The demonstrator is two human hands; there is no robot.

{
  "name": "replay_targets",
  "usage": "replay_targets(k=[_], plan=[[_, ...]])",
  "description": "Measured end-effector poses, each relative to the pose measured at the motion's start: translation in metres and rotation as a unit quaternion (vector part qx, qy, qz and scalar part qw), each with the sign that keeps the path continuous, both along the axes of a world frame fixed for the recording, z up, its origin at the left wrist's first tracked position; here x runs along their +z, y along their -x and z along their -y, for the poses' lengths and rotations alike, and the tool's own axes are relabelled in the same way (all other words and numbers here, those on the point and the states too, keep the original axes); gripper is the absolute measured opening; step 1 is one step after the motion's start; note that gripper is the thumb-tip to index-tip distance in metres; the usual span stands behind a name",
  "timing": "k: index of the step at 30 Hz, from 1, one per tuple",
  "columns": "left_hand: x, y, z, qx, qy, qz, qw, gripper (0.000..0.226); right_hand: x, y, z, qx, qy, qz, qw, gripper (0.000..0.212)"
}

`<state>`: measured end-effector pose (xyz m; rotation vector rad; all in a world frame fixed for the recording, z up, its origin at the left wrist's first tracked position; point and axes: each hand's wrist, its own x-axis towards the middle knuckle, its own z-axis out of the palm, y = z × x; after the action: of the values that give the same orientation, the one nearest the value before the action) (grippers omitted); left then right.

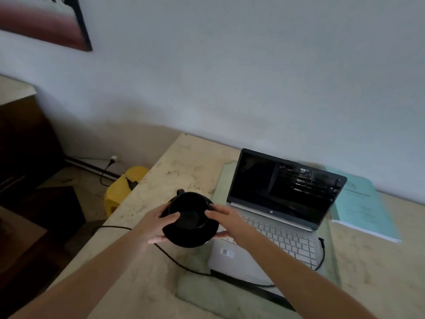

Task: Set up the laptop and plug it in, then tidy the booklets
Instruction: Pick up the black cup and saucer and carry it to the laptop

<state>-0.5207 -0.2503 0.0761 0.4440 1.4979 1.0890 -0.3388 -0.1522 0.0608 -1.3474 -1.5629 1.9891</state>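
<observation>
A silver laptop (273, 222) stands open on a pale green mat (220, 293), its screen dark. A black power cable (184, 265) runs from the table's left edge, past the laptop's front, to its right side. A black cup on a black saucer (190, 217) is held just left of the laptop: my left hand (158, 224) grips the saucer's left rim and my right hand (226, 221) grips its right rim. Light blue booklets (365, 206) lie stacked at the laptop's right, against the wall.
The beige marble table (147, 284) ends at a left edge. Below it stands a yellow stool (122, 189), and a wall socket (113, 158) holds a plug. Dark wooden furniture (25, 143) fills the left side.
</observation>
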Motion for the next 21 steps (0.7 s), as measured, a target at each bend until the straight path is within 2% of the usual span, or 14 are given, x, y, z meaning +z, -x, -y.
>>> replay_targets(k=[8,13,17,21], plan=[[-0.003,0.055,-0.055,0.004,0.026,-0.035,0.999,0.045,-0.005,0.057,-0.05,-0.048,0.015,0.029,0.998,0.037],[-0.013,0.093,-0.1,-0.035,0.036,-0.031,0.998,0.045,-0.015,0.093,-0.084,-0.099,0.005,0.054,0.994,0.024],[-0.016,0.124,-0.145,-0.075,0.022,-0.002,0.997,0.044,-0.02,0.12,-0.117,-0.158,-0.007,0.072,0.985,0.038],[-0.018,0.149,-0.197,-0.076,0.005,0.01,0.997,0.046,-0.023,0.147,-0.16,-0.193,-0.019,0.07,0.979,0.041]])
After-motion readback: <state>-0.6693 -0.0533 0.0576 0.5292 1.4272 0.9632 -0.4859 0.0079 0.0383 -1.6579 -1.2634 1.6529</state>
